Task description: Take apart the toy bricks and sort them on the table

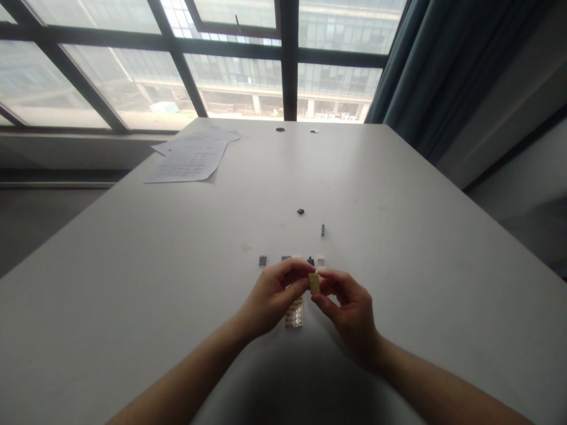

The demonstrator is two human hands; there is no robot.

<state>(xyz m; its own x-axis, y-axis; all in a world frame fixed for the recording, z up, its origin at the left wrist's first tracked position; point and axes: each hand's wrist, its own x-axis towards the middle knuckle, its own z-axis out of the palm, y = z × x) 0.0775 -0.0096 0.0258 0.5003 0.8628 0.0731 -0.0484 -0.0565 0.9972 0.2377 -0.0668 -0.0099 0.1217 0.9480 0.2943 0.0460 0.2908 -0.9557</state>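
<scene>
Work seems unfinished: our left hand [275, 295] and right hand [355, 302] grasp a tan rectangular plastic brick [314, 284]; a grey square plastic piece [263, 260] lies loose, farther left.

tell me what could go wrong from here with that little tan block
The small tan rectangular block is pinched between the left hand and the right hand, so it might slip and drop. The left hand partly covers the tan-and-clear studded rectangle in this view, and could knock it if lowered.
</scene>
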